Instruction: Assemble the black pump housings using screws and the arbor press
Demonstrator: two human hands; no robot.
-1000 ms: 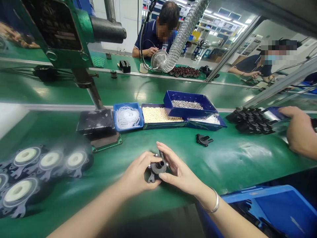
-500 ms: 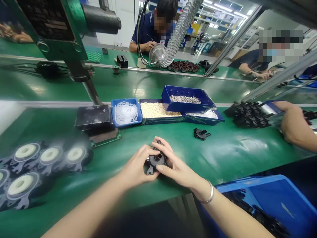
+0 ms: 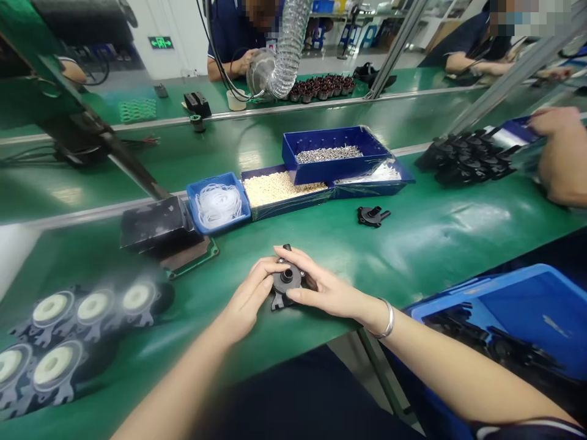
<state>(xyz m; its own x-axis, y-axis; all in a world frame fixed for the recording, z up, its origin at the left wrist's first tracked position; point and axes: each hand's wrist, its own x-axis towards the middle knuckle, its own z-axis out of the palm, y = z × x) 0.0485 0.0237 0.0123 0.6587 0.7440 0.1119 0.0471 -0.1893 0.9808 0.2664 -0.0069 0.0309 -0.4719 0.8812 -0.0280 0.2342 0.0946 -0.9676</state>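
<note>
A black plastic pump housing with a short round spout in its middle sits at the green bench top, between my two hands. Small bright screws show on its rim. My left hand grips its left side, fingers bent over the upper edge. On the other side my right hand holds it, thumb on the front face and fingers round the far edge. The housing's right edge is partly hidden by this hand. A similar black cover lies apart, farther back to the right.
Along the back stand bins of white rings, cream-coloured small parts and screws. Housings with white discs lie at left, beside a press base. A blue crate holds black parts. Another person's arm reaches in at right.
The view has tilted down and turned slightly. My left thumb has come from under the housing up to its side, and the housing's face now shows more fully. The co-worker's arm at right has shifted.
</note>
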